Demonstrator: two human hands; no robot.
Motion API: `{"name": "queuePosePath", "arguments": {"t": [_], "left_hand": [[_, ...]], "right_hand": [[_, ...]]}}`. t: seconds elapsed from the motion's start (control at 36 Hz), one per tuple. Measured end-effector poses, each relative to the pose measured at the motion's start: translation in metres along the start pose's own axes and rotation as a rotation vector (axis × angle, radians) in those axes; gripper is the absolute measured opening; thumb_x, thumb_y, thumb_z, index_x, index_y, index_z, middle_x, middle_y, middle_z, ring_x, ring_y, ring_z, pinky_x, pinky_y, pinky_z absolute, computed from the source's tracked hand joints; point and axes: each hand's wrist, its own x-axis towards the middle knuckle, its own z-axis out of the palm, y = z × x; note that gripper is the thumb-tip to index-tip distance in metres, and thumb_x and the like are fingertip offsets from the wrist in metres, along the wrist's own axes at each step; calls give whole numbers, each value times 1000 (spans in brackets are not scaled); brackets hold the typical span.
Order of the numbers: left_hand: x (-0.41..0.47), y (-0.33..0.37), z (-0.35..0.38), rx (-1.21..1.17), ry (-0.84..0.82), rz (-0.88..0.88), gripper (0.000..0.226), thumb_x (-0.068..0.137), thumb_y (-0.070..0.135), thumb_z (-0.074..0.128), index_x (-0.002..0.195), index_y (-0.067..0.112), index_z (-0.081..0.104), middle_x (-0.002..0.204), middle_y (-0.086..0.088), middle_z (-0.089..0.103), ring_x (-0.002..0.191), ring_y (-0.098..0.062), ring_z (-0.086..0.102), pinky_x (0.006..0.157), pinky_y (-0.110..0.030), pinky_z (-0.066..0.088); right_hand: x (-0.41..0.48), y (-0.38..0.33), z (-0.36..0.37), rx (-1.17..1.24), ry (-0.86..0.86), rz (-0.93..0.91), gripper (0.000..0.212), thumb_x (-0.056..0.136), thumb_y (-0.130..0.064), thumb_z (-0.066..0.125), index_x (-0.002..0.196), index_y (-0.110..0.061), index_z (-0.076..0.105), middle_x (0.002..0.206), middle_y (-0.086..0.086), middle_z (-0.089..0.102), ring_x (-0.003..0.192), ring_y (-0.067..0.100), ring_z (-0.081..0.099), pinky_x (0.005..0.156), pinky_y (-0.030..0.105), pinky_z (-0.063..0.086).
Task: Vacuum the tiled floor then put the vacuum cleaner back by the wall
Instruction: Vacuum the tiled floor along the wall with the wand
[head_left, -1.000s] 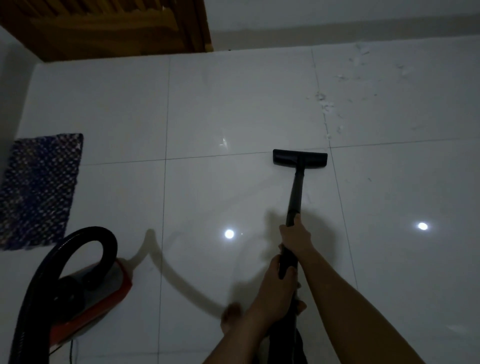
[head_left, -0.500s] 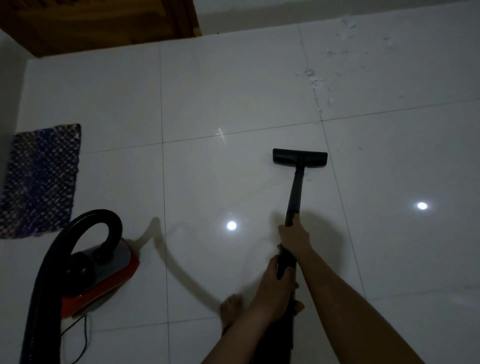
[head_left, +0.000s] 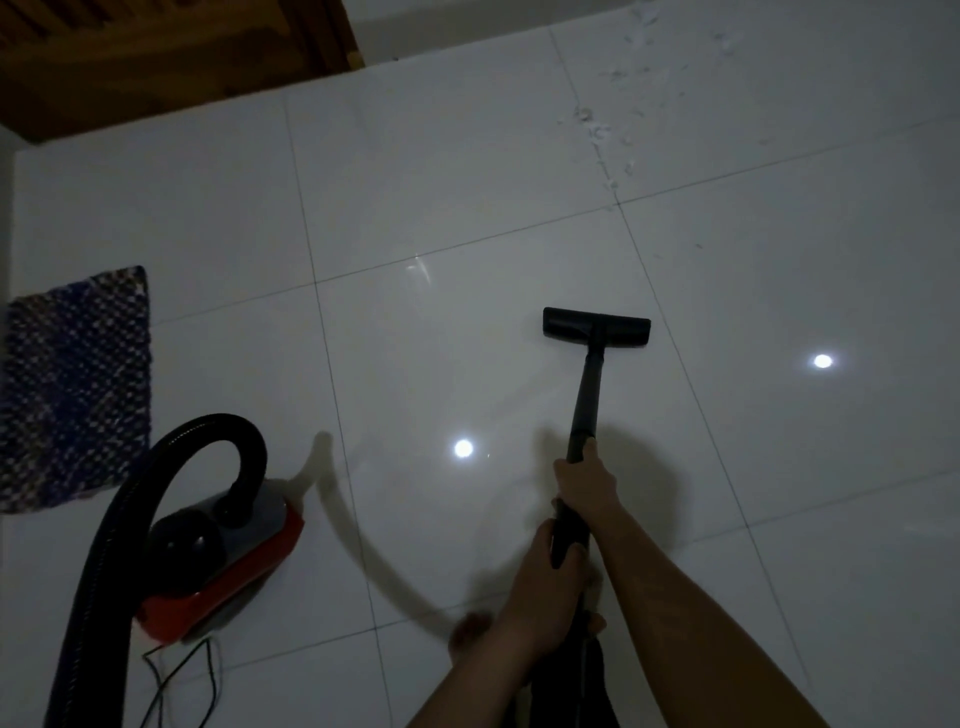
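Both hands are on the wand (head_left: 584, 400). Right hand (head_left: 586, 480) is wrapped tight around the black tube, farther along it, thumb side up. Left hand (head_left: 545, 587) is clamped on the same tube just nearer the body, fingers curled over the top. The two hands sit close together, with a short bare stretch of tube between them.

The wand runs from the hands away toward the far side, leaning slightly left at the head. Floor nozzle (head_left: 596, 326) is black, wide, set crosswise to the tube, flat on the tiled floor (head_left: 415, 218), just left of a grout line.

Scattered white debris (head_left: 597, 130) lies far right of the nozzle, well apart from it, clustered along the grout line and onward toward the far wall.

Vacuum body (head_left: 228, 566), red with a grey and black top, sits on the floor near left, well apart from the hands. Its black ribbed hose (head_left: 156, 467) arcs up out of the top and drops off the near-left edge. A thin cord (head_left: 176, 675) loops on the tile just near of the body.

A blue woven mat (head_left: 72, 384) lies at far left, beside the vacuum body. A brown wooden door (head_left: 156, 57) stands at the far left corner. A bare foot (head_left: 470, 636) shows blurred under the left forearm.
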Motion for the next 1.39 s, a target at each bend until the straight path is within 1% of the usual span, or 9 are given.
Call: {"name": "queuePosePath", "arguments": {"t": [0.14, 0.22, 0.31, 0.42, 0.61, 0.78, 1.03, 1.14, 1.39], "left_hand": [[1, -8, -1, 65, 49, -24, 22, 99, 19, 36, 88, 38, 40, 76, -4, 53, 53, -13, 49, 51, -25, 45], [7, -4, 4, 81, 31, -33, 20, 99, 19, 37, 89, 37, 42, 75, -3, 53, 54, -14, 49, 52, -26, 45], [17, 5, 15, 56, -6, -21, 20, 100, 16, 35, 94, 33, 42, 71, -3, 51, 42, -6, 49, 41, -18, 43], [40, 18, 36, 42, -28, -32, 28, 100, 18, 33, 127, 23, 37, 79, -8, 52, 44, -7, 51, 38, -13, 44], [82, 54, 84, 53, -17, -60, 38, 100, 23, 34, 138, 23, 32, 99, -15, 53, 54, -15, 50, 38, -13, 44], [120, 86, 113, 15, -15, -77, 38, 99, 23, 35, 137, 24, 33, 90, -11, 53, 51, -17, 50, 42, -18, 48], [173, 133, 113, -16, 16, -71, 40, 99, 22, 38, 138, 25, 33, 83, -8, 55, 45, -16, 51, 40, -20, 49], [199, 160, 100, -28, 36, -42, 32, 98, 22, 39, 129, 30, 38, 81, -6, 55, 48, -15, 52, 42, -22, 49], [247, 239, 50, -65, 85, -31, 44, 98, 20, 41, 141, 25, 32, 76, -4, 58, 36, -10, 51, 36, -18, 46]], "right_hand": [[-6, 10, 6, 2, 19, -76, 56, 96, -11, 43, 149, -16, 23, 103, 7, 45, 68, 16, 48, 69, 27, 41], [0, 12, -3, 17, 12, -83, 55, 97, -11, 43, 148, -16, 23, 111, 13, 51, 61, 7, 41, 78, 25, 37], [14, 9, -20, 35, 24, -57, 57, 98, -11, 43, 150, -14, 20, 132, 21, 51, 58, 3, 38, 64, 22, 42], [44, 5, -47, -7, 31, 12, 69, 98, -15, 45, 155, -19, 6, 128, 26, 53, 54, 15, 50, 29, 14, 37], [85, -9, -106, -1, 57, 27, 70, 97, -18, 45, 155, -24, 6, 119, 26, 56, 67, 26, 58, 64, 38, 56], [114, -30, -150, 102, 38, 28, 70, 97, -16, 45, 154, -30, 6, 110, 25, 59, 54, 20, 54, 41, 24, 43], [157, -77, -179, 136, 28, -19, 71, 98, -14, 44, 154, -30, 5, 73, 11, 54, 51, 19, 53, 44, 25, 41], [184, -111, -178, 127, 18, -39, 71, 98, -15, 45, 154, -31, 4, 79, 15, 56, 51, 20, 53, 45, 26, 42], [235, -210, -164, 24, -27, -58, 72, 98, -18, 43, 154, -30, 0, 97, 19, 58, 54, 22, 57, 50, 28, 47]]}}
